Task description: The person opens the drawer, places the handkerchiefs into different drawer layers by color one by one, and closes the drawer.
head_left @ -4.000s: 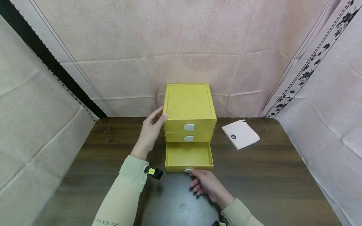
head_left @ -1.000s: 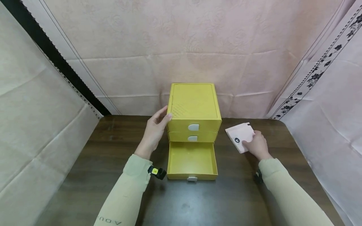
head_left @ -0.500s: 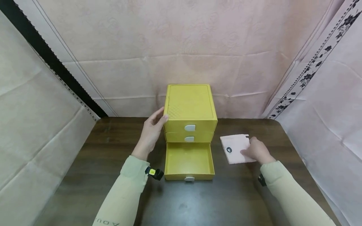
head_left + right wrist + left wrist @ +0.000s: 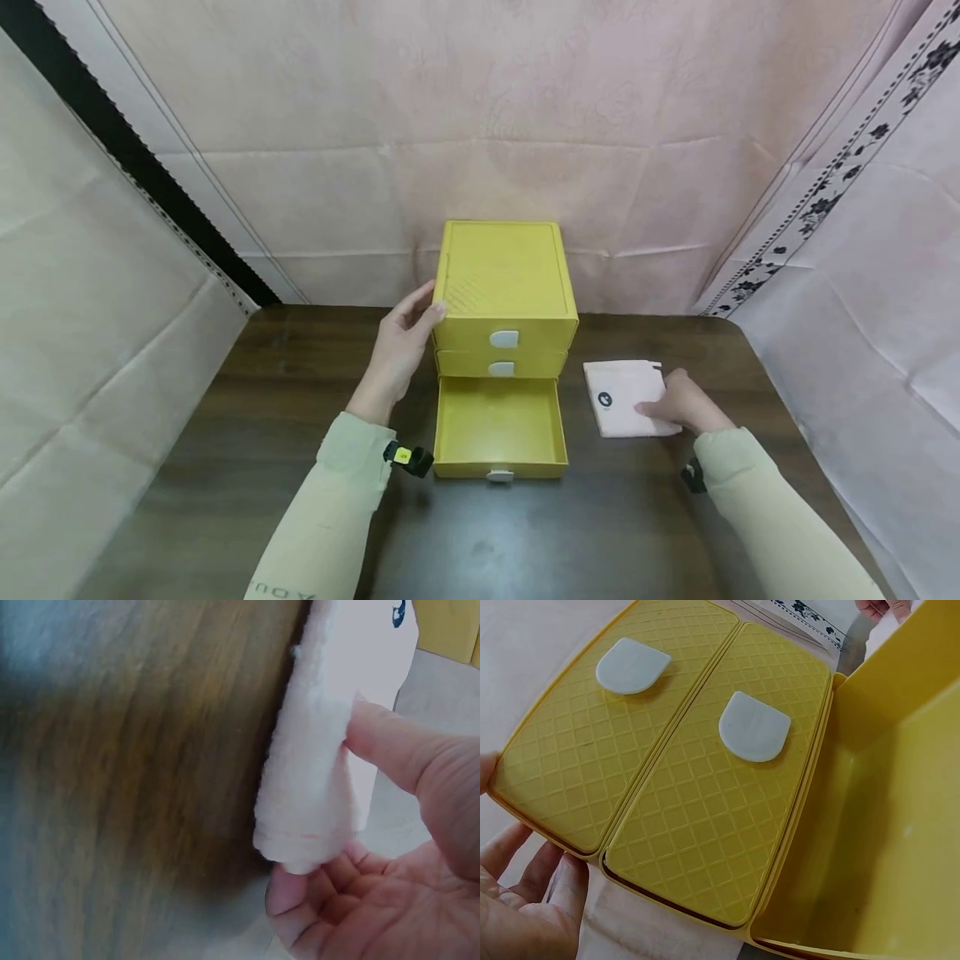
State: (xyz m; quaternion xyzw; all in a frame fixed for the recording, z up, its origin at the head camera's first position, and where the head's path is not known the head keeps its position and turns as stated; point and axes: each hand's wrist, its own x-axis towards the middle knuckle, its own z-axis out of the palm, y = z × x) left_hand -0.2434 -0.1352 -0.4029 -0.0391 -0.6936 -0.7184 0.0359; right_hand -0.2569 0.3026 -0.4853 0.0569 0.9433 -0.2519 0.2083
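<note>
A yellow drawer unit [image 4: 501, 271] stands at the back of the table. Its bottom drawer [image 4: 498, 421] is pulled out with nothing visible inside; the two drawers above are closed, each with a white tab handle [image 4: 755, 726]. My left hand [image 4: 399, 350] rests against the unit's left side, thumb at the front corner. To the right of the unit, my right hand [image 4: 682, 402] pinches the right edge of a folded white towel [image 4: 621, 393] bearing a small dark round logo. In the right wrist view the thumb lies on top of the towel [image 4: 319, 765], with fingers beneath its edge.
The dark wooden table [image 4: 465, 542] has rounded back corners. Pale fabric [image 4: 510, 108] hangs behind it and on both sides, with a floral border [image 4: 817, 208] at the right.
My right hand has gone from the bottom drawer's handle to the towel, which has turned and shifted toward me. The drawer is pulled out slightly farther. My left hand stays on the unit.
</note>
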